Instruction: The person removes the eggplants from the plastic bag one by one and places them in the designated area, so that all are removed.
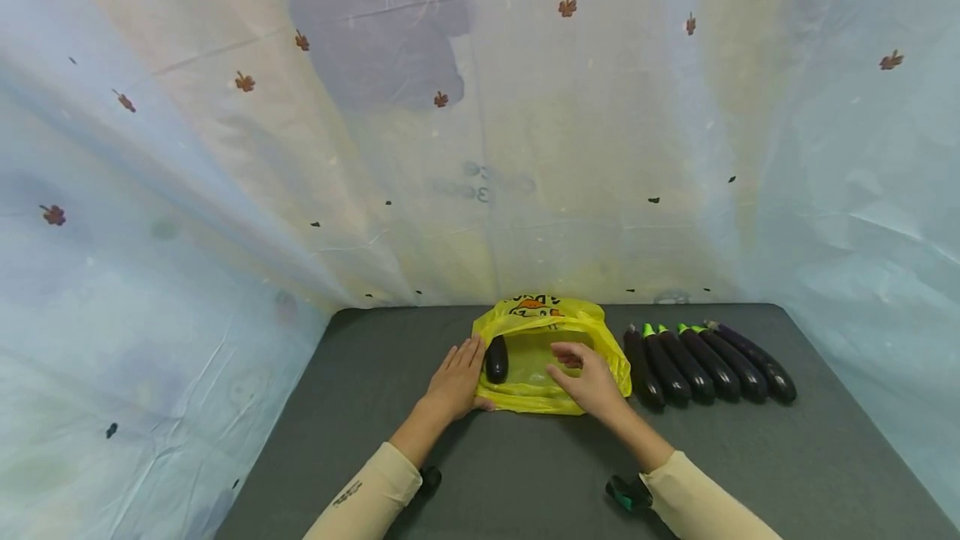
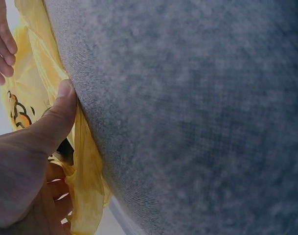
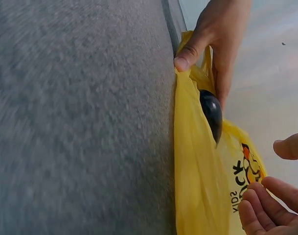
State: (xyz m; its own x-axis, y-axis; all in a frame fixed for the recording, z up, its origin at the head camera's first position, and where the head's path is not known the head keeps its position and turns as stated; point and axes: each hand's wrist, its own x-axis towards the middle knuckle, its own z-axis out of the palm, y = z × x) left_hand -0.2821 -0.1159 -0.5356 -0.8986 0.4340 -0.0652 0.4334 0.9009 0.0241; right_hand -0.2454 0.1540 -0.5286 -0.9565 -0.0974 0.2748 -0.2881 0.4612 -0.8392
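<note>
A yellow plastic bag (image 1: pixel 536 403) with a printed duck picture lies on the grey table, its mouth spread wide toward me. One dark purple eggplant (image 1: pixel 497 359) is inside it, against the left side. My left hand (image 1: pixel 456 380) rests along the bag's left edge with straight fingers; its thumb touches the front rim, as the left wrist view shows. Over the bag's mouth is my right hand (image 1: pixel 588 377), its fingers loosely bent, thumb apart, nothing between them. To the right of the bag, several eggplants (image 1: pixel 708 363) lie side by side, some with green stem ends.
The grey table (image 1: pixel 360 373) ends at a back edge just behind the bag. A pale patterned plastic sheet (image 1: pixel 600 148) hangs behind the table and along its sides. Dark straps are on both wrists, near the cream sleeves (image 1: pixel 375 486).
</note>
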